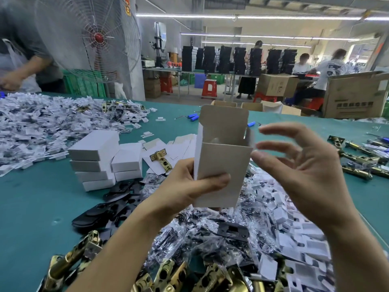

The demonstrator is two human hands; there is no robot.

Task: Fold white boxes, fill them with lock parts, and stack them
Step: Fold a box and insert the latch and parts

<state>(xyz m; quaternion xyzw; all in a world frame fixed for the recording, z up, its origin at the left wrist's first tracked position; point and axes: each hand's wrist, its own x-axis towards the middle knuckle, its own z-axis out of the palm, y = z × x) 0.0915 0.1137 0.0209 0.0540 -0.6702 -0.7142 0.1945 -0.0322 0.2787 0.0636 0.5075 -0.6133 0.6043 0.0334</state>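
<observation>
Hands: left (185,191) grips upright box (223,163), right (305,167) splayed

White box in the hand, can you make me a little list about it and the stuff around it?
box: white carton, upright, top flap open
left hand: grips the carton's lower part
right hand: fingers spread, beside the open top
stack: closed white boxes, left of the carton
brass latch: lying on flat unfolded cartons
table: teal cover
</observation>
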